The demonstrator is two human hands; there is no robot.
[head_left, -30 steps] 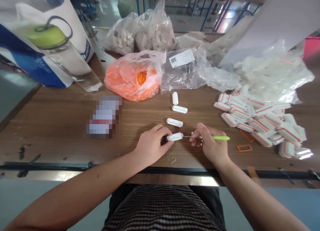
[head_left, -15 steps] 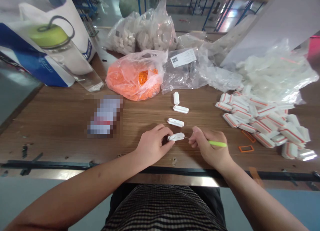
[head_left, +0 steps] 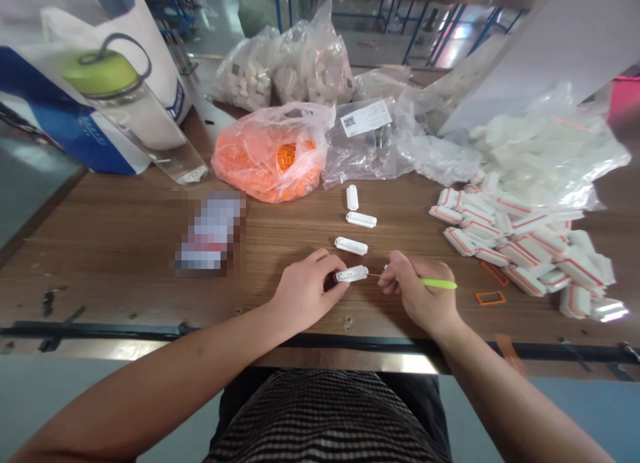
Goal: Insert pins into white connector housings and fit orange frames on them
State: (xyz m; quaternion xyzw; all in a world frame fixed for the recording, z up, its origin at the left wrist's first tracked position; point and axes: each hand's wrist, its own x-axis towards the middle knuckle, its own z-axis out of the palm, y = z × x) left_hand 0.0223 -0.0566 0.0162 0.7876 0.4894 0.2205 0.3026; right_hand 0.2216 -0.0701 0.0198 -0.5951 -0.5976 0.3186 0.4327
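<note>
My left hand [head_left: 307, 286] pinches a small white plastic housing [head_left: 353, 274] by its left end, thumb and fingers closed around it. A row of small holes runs along its upper face. In my closed right hand [head_left: 423, 289] is a thin-tipped tool with a lime-green handle [head_left: 440, 284]. Its fine tip meets the right end of the housing; whether it goes in is too small to tell. Just beyond lies a similar white housing [head_left: 351, 245], then another white piece [head_left: 361, 219] and a third [head_left: 353, 197].
At right lies a heap of white pieces with orange-red bands [head_left: 530, 243], near an orange rectangular frame [head_left: 490, 298]. A bag of orange parts [head_left: 270, 156], clear plastic bags [head_left: 370, 143] and a green-lidded bottle [head_left: 150, 129] stand behind. A blurred flat object [head_left: 213, 233] lies left.
My right hand and the green-handled tool have shifted very slightly to the right. The left hand keeps the housing in place.
</note>
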